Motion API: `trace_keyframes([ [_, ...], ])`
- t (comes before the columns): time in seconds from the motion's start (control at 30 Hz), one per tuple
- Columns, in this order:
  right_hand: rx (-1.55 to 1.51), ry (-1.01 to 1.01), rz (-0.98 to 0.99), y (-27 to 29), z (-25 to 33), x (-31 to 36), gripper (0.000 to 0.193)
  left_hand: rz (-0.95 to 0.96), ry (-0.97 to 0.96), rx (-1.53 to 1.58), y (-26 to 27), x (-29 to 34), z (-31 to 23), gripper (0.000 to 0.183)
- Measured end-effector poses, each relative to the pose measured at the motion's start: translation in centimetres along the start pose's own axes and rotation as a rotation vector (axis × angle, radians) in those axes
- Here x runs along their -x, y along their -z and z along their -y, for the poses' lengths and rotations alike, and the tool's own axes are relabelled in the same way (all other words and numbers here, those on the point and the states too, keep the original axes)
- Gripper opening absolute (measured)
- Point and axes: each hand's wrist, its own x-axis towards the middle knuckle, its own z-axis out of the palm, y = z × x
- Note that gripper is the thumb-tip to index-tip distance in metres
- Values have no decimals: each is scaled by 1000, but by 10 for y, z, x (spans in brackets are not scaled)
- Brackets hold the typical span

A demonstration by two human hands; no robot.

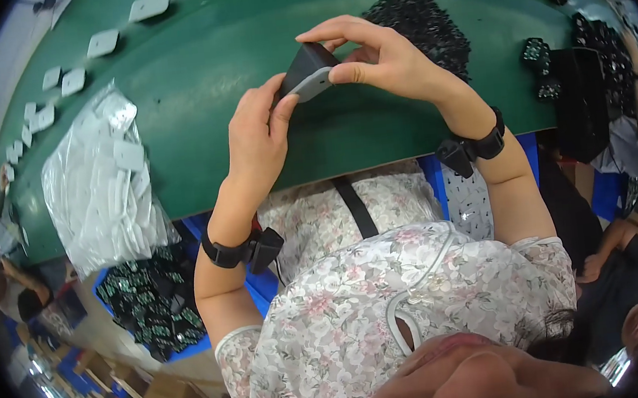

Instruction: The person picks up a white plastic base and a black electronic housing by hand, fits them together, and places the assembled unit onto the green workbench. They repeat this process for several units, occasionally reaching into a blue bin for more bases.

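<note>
Between my two hands, above the green table, is a small black housing (308,62) with a light grey rounded plate (313,86) along its near side. My left hand (259,127) pinches the housing's left end between thumb and fingers. At the other end, my right hand (386,56) grips it, the thumb pressed on the grey plate near a small dark hole and the fingers over the far edge. The inside of the housing is hidden from view.
A heap of small black parts (425,28) lies beyond my right hand. A clear plastic bag of white plates (100,191) is on the left, with loose white plates (103,43) in a row behind it. A blue bin of black-green parts (155,302) stands below. A black box (579,102) sits right.
</note>
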Motion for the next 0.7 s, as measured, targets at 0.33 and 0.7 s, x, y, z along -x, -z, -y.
trace_keyframes([
  [0.33, 3, 42, -437, 83, 15, -9, 34, 120, 133, 611, -28, -92, -26, 29],
  [0.7, 204, -188, -699, 288, -116, -74, 31, 86, 142, 301, 11, -31, -2, 26],
])
